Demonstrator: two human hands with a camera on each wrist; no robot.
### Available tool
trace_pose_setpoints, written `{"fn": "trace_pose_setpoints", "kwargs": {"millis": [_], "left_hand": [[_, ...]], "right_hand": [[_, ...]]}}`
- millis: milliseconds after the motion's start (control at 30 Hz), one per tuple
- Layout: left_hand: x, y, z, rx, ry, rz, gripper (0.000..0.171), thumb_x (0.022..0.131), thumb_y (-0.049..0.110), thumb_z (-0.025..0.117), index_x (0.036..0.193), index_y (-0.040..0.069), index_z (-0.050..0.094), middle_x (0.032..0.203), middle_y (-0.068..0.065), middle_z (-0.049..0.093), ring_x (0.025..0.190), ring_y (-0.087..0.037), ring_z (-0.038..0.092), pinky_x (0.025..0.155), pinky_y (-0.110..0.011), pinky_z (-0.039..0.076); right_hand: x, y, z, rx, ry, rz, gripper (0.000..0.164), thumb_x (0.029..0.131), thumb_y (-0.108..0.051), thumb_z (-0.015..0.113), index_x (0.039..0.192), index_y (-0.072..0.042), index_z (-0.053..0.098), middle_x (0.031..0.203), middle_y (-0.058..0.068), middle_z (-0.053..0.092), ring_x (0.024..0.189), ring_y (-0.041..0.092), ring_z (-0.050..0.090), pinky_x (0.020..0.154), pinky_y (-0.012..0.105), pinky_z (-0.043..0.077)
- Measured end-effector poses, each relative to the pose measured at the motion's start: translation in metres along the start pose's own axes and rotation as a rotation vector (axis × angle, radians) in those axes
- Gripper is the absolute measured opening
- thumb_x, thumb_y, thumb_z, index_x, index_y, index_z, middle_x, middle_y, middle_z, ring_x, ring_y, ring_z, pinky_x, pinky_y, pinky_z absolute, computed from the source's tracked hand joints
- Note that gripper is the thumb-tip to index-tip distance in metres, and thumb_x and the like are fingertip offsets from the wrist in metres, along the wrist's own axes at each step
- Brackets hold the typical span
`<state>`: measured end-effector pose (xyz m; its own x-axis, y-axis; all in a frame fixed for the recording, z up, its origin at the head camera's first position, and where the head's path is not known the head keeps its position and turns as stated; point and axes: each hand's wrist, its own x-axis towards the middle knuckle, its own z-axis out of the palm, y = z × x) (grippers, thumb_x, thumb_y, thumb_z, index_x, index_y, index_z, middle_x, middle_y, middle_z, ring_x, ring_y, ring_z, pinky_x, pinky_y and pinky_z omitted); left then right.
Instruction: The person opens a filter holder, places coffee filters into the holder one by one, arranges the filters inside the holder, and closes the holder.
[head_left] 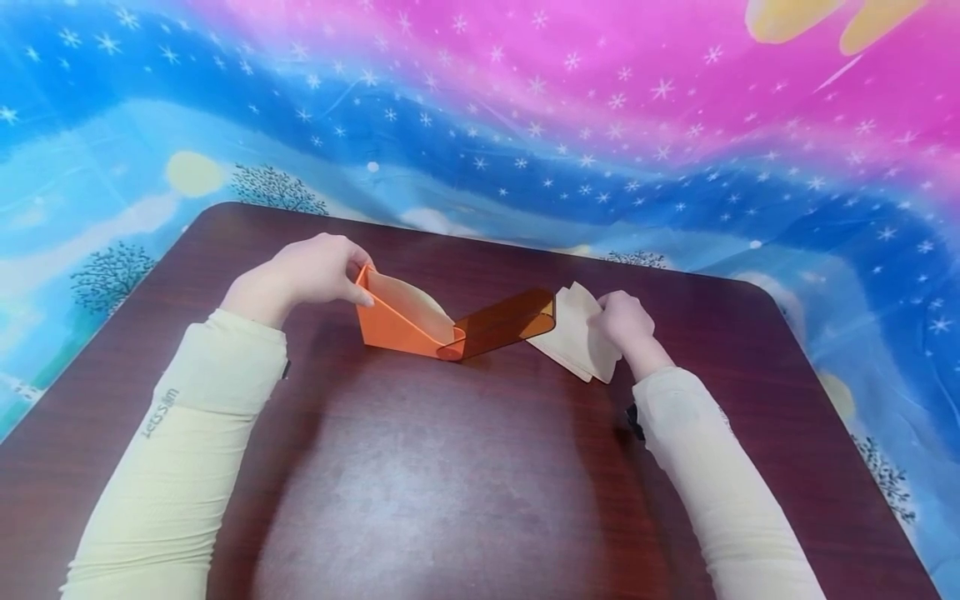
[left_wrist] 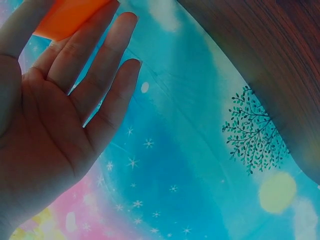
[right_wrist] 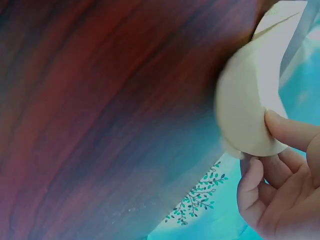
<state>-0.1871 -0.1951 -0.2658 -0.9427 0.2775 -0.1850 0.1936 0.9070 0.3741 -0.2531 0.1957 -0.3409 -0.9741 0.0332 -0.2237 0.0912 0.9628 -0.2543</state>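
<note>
The left wrist view crops the orange filter holder (head_left: pixel 393 331); whether the tan paper filters (head_left: pixel 581 337) touch the surface (head_left: pixel 435 475) is unclear. Fanned and curved-edged — beside the open amber lid (head_left: pixel 501 327) — they are pinched by the fingers of the right hand (head_left: pixel 628 321). The left hand (head_left: pixel 311 265) has its fingers clamped on the holder's tall end; inside stands more tan paper (head_left: pixel 416 307), sheet count indistinct.

Left forearm (head_left: pixel 195 442) slants up from lower left; left hand (head_left: pixel 309 271), left of centre, apparently pinches, fingertips (left_wrist: pixel 131 67) partly hidden; right forearm (head_left: pixel 723 483) slants up from lower right; right hand (head_left: pixel 628 319), right of centre, pinches, fingers (right_wrist: pixel 250 187) curled.
</note>
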Motion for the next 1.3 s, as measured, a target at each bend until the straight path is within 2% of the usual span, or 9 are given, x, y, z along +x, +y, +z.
{"fn": "trace_pose_setpoints", "kwargs": {"millis": [100,167,267,367,600,733,867,967,1300], "left_hand": [[-0.001,0.000,0.000,-0.001,0.003,-0.002,0.032,0.078,0.022,0.074,0.106,0.007,0.067,0.099,-0.011,0.069,0.093,-0.027,0.061,0.086,-0.052,0.047],[-0.001,-0.001,0.000,-0.007,0.006,0.001,0.032,0.078,0.022,0.074,0.106,0.006,0.067,0.100,-0.012,0.069,0.095,-0.028,0.061,0.088,-0.052,0.046],[0.000,-0.002,0.002,-0.028,0.014,0.012,0.032,0.078,0.020,0.074,0.106,0.006,0.067,0.100,-0.012,0.069,0.096,-0.028,0.060,0.089,-0.052,0.046],[0.000,-0.004,0.003,-0.061,0.023,0.035,0.031,0.079,0.018,0.073,0.105,0.004,0.067,0.099,-0.013,0.069,0.095,-0.029,0.060,0.091,-0.051,0.046],[-0.001,-0.008,0.006,-0.117,0.039,0.070,0.028,0.079,0.015,0.073,0.104,0.003,0.067,0.098,-0.012,0.069,0.095,-0.028,0.060,0.091,-0.048,0.047],[-0.002,-0.010,0.008,-0.154,0.040,0.074,0.030,0.080,0.014,0.072,0.106,0.002,0.066,0.100,-0.014,0.069,0.093,-0.027,0.062,0.090,-0.047,0.049],[-0.002,-0.010,0.010,-0.174,0.041,0.073,0.036,0.081,0.015,0.071,0.112,0.000,0.063,0.102,-0.016,0.068,0.092,-0.027,0.063,0.088,-0.046,0.051],[-0.003,-0.010,0.011,-0.171,0.047,0.074,0.041,0.081,0.015,0.071,0.117,-0.002,0.060,0.104,-0.018,0.067,0.093,-0.028,0.063,0.088,-0.047,0.051],[-0.004,-0.010,0.007,-0.167,0.068,0.073,0.054,0.079,0.018,0.072,0.126,-0.002,0.054,0.112,-0.020,0.065,0.103,-0.032,0.062,0.093,-0.049,0.047]], "right_hand": [[-0.002,0.001,-0.004,-0.010,0.028,-0.011,0.019,0.089,-0.019,0.049,0.076,-0.009,0.059,0.066,0.003,0.050,0.070,0.025,0.051,0.058,0.036,0.038],[-0.003,0.002,-0.007,-0.008,0.040,-0.020,0.024,0.089,-0.020,0.046,0.068,-0.011,0.054,0.058,-0.001,0.039,0.065,0.022,0.045,0.055,0.034,0.035],[-0.006,0.003,-0.013,0.007,0.048,-0.036,0.024,0.088,-0.021,0.046,0.072,-0.010,0.059,0.059,-0.001,0.041,0.065,0.021,0.044,0.054,0.032,0.034],[-0.009,0.004,-0.022,0.042,0.048,-0.064,0.025,0.089,-0.022,0.048,0.086,-0.006,0.066,0.065,0.001,0.051,0.068,0.022,0.047,0.054,0.031,0.034],[-0.017,0.003,-0.040,0.084,0.069,-0.147,0.027,0.092,-0.024,0.049,0.088,-0.002,0.064,0.058,-0.003,0.043,0.066,0.022,0.047,0.059,0.030,0.035],[-0.025,0.000,-0.050,0.110,0.067,-0.170,0.032,0.094,-0.025,0.051,0.107,0.000,0.065,0.067,0.005,0.057,0.074,0.025,0.052,0.068,0.033,0.040],[-0.034,-0.002,-0.061,0.126,0.099,-0.206,0.034,0.095,-0.024,0.051,0.110,0.003,0.064,0.090,0.020,0.065,0.086,0.031,0.055,0.075,0.040,0.043],[-0.040,-0.003,-0.070,0.134,0.132,-0.218,0.033,0.095,-0.025,0.052,0.108,0.003,0.065,0.099,0.022,0.063,0.091,0.032,0.054,0.077,0.042,0.042],[-0.061,-0.016,-0.098,0.139,0.214,-0.273,0.028,0.093,-0.026,0.055,0.084,0.000,0.061,0.060,0.003,0.050,0.063,0.022,0.046,0.062,0.033,0.035]]}}
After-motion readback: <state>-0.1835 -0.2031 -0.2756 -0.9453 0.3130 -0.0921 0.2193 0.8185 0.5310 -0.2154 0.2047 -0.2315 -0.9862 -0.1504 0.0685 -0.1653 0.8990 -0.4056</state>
